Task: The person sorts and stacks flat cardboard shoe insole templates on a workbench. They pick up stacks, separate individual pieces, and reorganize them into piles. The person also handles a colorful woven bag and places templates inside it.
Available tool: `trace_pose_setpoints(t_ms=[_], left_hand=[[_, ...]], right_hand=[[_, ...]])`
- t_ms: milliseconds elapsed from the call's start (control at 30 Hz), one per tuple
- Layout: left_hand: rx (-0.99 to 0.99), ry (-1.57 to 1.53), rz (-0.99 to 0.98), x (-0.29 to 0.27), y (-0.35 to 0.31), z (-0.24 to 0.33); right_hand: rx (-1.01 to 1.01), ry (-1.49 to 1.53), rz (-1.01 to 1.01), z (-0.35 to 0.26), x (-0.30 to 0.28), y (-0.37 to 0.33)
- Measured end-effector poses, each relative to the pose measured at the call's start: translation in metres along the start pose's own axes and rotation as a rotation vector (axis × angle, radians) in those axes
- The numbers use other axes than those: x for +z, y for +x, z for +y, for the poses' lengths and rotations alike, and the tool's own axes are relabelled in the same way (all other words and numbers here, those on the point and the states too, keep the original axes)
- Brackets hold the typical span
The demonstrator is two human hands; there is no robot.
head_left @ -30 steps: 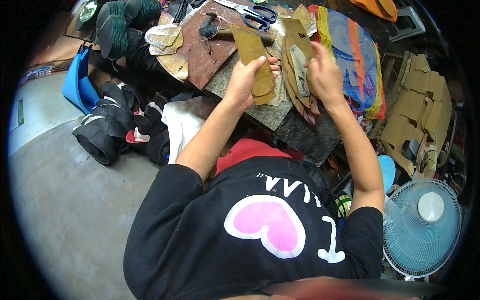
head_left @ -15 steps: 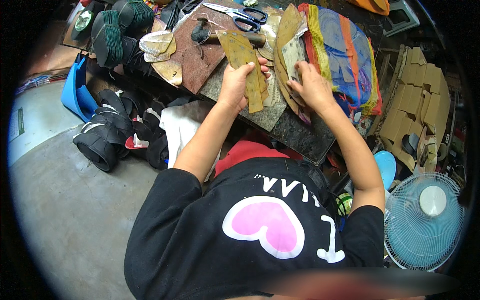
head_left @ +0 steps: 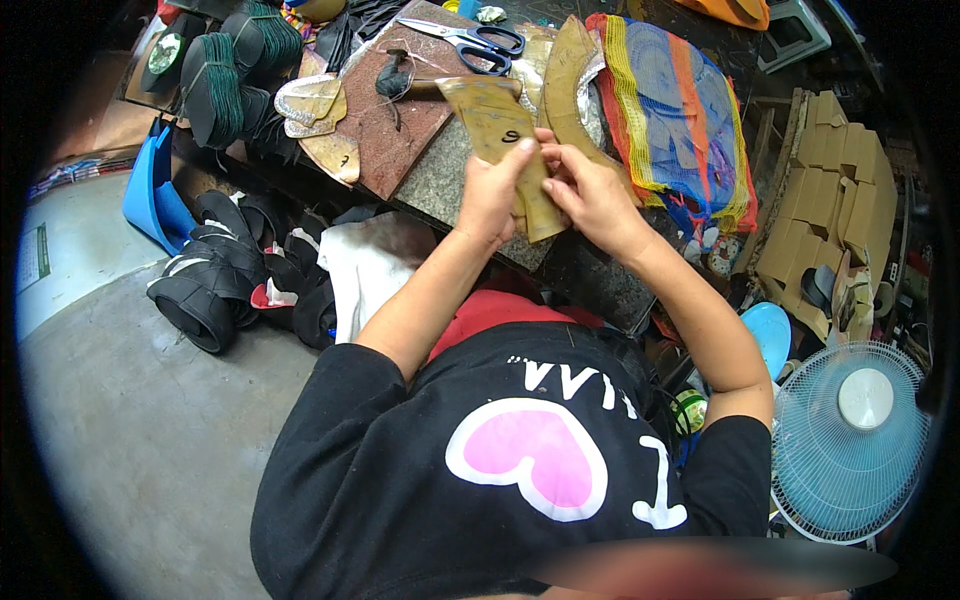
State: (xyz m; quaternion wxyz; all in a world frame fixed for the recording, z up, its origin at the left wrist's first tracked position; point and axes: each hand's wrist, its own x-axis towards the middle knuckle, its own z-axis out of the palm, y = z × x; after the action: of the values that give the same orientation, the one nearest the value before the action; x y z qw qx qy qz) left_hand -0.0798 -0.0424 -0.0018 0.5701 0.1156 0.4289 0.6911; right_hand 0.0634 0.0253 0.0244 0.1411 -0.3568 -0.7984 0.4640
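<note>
My left hand (head_left: 493,190) is closed around a yellowish, translucent flat template (head_left: 500,110) with a waisted outline and a dark mark, its thumb pressed on top. My right hand (head_left: 592,198) pinches the same template's right edge. Whether more pieces lie beneath it is hidden. Just beyond my right hand rests a long curved yellowish template (head_left: 568,95). Behind the held piece lies a tool with a wooden handle (head_left: 425,88) and a dark head. Scissors (head_left: 465,38) with dark blue handles lie farther back, blades pointing left.
A speckled stone slab (head_left: 437,182) and a reddish-brown rough board (head_left: 372,150) cover the bench. Rounded templates (head_left: 312,103) lie left. A colourful mesh bag (head_left: 672,120) sits right. Black shoe parts (head_left: 212,265) are piled below left; a fan (head_left: 848,440) stands lower right.
My right hand has moved left from the curved pieces to the template in my left hand. A wider, marked template now shows on top there, where a narrower one with small holes showed before.
</note>
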Motion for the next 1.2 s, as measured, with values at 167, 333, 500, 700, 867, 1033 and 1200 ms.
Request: trace_pose_setpoints(t_ms=[167, 333, 500, 700, 867, 1033, 1200], left_hand=[[0.039, 0.050, 0.123, -0.028, 0.017, 0.026], [-0.014, 0.031, 0.072, -0.036, 0.014, 0.030], [-0.123, 0.072, 0.042, -0.028, 0.009, 0.024], [-0.178, 0.096, 0.035, -0.018, 0.009, 0.008], [-0.269, 0.175, 0.026, -0.012, 0.012, -0.001], [-0.312, 0.196, -0.069, -0.007, 0.017, -0.004], [-0.276, 0.185, -0.187, -0.007, 0.013, 0.008]], right_hand=[[-0.154, -0.572, 0.283, 0.037, 0.000, 0.018], [-0.036, -0.374, 0.204, 0.056, -0.014, 0.024], [0.206, 0.429, 0.270, 0.062, -0.055, 0.029], [0.174, 0.506, 0.277, 0.064, -0.056, 0.020], [0.027, -0.040, 0.237, 0.061, -0.026, 0.011], [0.037, -0.359, 0.149, 0.060, -0.013, 0.010], [-0.006, -0.301, 0.048, 0.066, -0.019, 0.011]])
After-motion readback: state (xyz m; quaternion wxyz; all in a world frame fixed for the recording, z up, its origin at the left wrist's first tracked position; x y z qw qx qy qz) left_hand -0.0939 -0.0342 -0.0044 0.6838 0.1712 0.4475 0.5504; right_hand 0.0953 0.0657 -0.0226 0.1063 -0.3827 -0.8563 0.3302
